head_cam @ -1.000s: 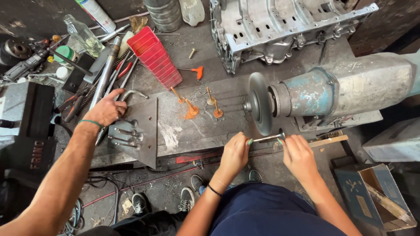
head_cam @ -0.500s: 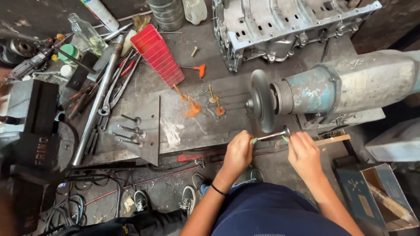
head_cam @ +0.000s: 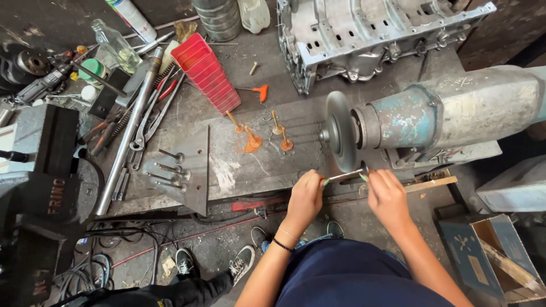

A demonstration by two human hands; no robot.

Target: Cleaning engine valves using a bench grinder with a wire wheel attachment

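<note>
Both hands hold one engine valve point(head_cam: 344, 177) at the grinding wheel point(head_cam: 340, 132). The left hand point(head_cam: 305, 196) grips its stem tight; the right hand point(head_cam: 387, 193) pinches its head. It looks best to press softly and keep fingers off the wheel

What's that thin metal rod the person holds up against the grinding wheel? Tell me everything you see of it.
The metal rod is slim, grey and shiny, like an engine valve. It lies nearly level, its flared end against the lower rim of the grinding disc. The left hand grips the stem end; the right hand steadies the flared end.
</note>
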